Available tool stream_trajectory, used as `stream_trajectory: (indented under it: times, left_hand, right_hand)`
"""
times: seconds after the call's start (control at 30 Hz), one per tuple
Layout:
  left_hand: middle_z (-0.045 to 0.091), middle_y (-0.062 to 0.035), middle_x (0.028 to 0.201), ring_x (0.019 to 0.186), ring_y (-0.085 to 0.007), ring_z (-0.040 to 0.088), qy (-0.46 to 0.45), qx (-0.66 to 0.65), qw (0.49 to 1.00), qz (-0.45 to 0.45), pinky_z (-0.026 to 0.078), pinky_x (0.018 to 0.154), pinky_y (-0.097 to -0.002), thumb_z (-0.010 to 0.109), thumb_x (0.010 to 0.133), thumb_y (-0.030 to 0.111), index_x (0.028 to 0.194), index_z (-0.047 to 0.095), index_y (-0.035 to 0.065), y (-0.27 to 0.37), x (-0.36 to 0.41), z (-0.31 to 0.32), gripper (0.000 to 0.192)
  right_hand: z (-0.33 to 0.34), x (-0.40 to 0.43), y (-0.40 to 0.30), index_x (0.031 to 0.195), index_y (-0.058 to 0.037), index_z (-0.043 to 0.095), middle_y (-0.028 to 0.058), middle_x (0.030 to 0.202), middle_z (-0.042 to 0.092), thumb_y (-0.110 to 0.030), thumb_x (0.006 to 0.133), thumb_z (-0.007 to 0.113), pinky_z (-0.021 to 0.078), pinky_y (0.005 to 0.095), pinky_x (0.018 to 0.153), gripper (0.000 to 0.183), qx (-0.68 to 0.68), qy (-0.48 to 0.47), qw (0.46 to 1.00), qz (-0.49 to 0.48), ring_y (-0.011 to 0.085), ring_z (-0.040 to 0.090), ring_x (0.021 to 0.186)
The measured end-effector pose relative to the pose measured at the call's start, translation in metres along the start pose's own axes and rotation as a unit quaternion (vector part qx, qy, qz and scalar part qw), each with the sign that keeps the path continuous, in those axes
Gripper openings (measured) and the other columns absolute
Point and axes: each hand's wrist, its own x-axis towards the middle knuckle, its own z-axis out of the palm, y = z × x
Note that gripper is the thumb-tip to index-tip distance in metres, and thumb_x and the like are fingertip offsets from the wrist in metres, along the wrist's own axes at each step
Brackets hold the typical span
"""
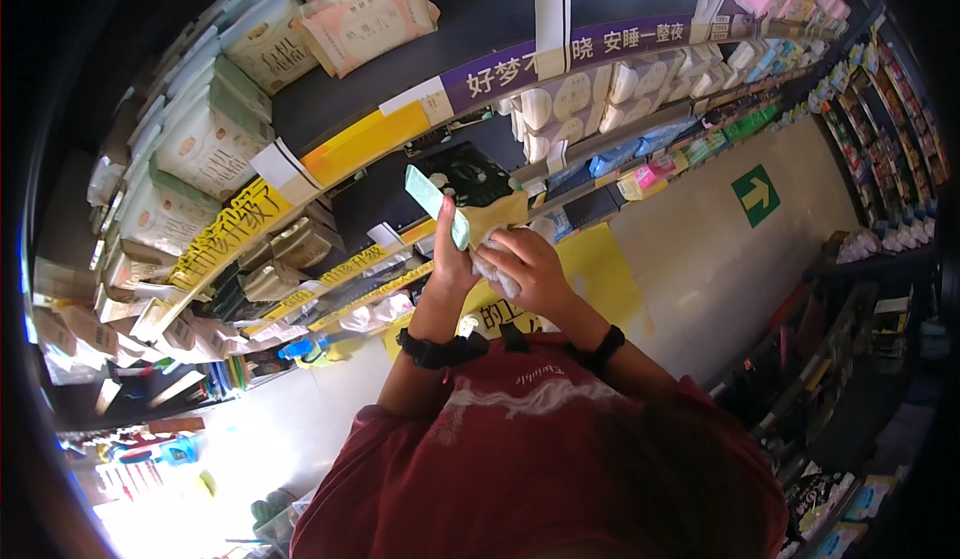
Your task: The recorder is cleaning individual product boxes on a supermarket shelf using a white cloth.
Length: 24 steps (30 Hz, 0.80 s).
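Note:
In front of my chest, my left hand (453,255) grips a flat package with a pale green edge (435,200), its thumb along that edge. A dark, patterned face with a tan border, likely of the same package (469,173), shows beyond the hands; where one part ends is hard to tell. My right hand (529,265) is closed on a crumpled whitish cloth (496,265), close beside the left hand. Both wrists wear black bands.
Store shelves with yellow and purple edge strips (360,139) curve across the front, holding wrapped packs (214,135) at the left and white packs (577,105) farther right. A yellow floor sticker (600,278) and a green arrow sign (756,195) mark the aisle floor. More shelving stands at right.

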Motion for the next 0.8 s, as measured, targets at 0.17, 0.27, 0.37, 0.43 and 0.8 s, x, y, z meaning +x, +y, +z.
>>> stream_trajectory:
  times: [0.17, 0.27, 0.37, 0.43, 0.8]
  left_hand:
    - [0.058, -0.0170, 0.115, 0.103, -0.0304, 0.057, 0.048, 0.044, 0.998, 0.015, 0.044, 0.092, -0.0400, 0.043, 0.089, 0.055, 0.120, 0.049, -0.0004, 0.003, -0.001, 0.002, 0.064]
    - [0.050, -0.0181, 0.125, 0.116, -0.0313, 0.047, 0.027, 0.007, 1.000, 0.011, 0.034, 0.100, -0.0427, 0.042, 0.087, 0.060, 0.126, 0.044, 0.0022, 0.000, 0.000, -0.019, 0.070]
    - [0.048, -0.0181, 0.126, 0.119, -0.0310, 0.044, 0.030, -0.067, 0.997, 0.029, 0.031, 0.103, -0.0442, 0.047, 0.086, 0.058, 0.122, 0.045, 0.0011, 0.003, 0.003, -0.008, 0.067]
    - [0.048, -0.0181, 0.126, 0.121, -0.0308, 0.043, -0.001, -0.055, 0.998, 0.025, 0.030, 0.105, -0.0455, 0.050, 0.085, 0.057, 0.120, 0.045, 0.0007, 0.005, 0.004, -0.012, 0.067]
    - [0.060, -0.0130, 0.102, 0.093, -0.0239, 0.060, -0.026, -0.051, 0.997, -0.042, 0.048, 0.084, -0.0365, 0.041, 0.093, 0.048, 0.113, 0.050, 0.0044, -0.001, -0.005, 0.006, 0.049]
  right_hand:
    - [-0.007, 0.005, 0.002, 0.104, -0.0074, 0.062, 0.0099, 0.107, 0.055, -0.006, 0.059, 0.071, 0.0479, 0.0405, 0.076, 0.046, -0.012, -0.027, 1.000, -0.002, 0.0297, 0.057, 0.091]
    - [-0.012, 0.005, 0.009, 0.105, -0.0093, 0.061, 0.0104, 0.106, 0.056, -0.005, 0.059, 0.071, 0.0481, 0.0397, 0.076, 0.047, -0.012, -0.049, 0.998, 0.040, 0.0300, 0.057, 0.092]
    - [-0.014, -0.006, 0.028, 0.109, -0.0120, 0.060, 0.0096, 0.106, 0.055, -0.007, 0.061, 0.073, 0.0487, 0.0389, 0.079, 0.049, -0.022, -0.047, 0.994, 0.101, 0.0294, 0.057, 0.095]
    - [-0.018, -0.003, 0.032, 0.106, -0.0092, 0.062, 0.0101, 0.106, 0.057, -0.003, 0.064, 0.070, 0.0490, 0.0378, 0.079, 0.044, 0.023, 0.036, 0.982, 0.184, 0.0302, 0.057, 0.096]
    - [-0.030, 0.037, -0.021, 0.109, -0.0091, 0.061, 0.0109, 0.108, 0.056, -0.009, 0.057, 0.074, 0.0491, 0.0380, 0.073, 0.053, 0.036, 0.042, 0.998, 0.010, 0.0278, 0.059, 0.088]
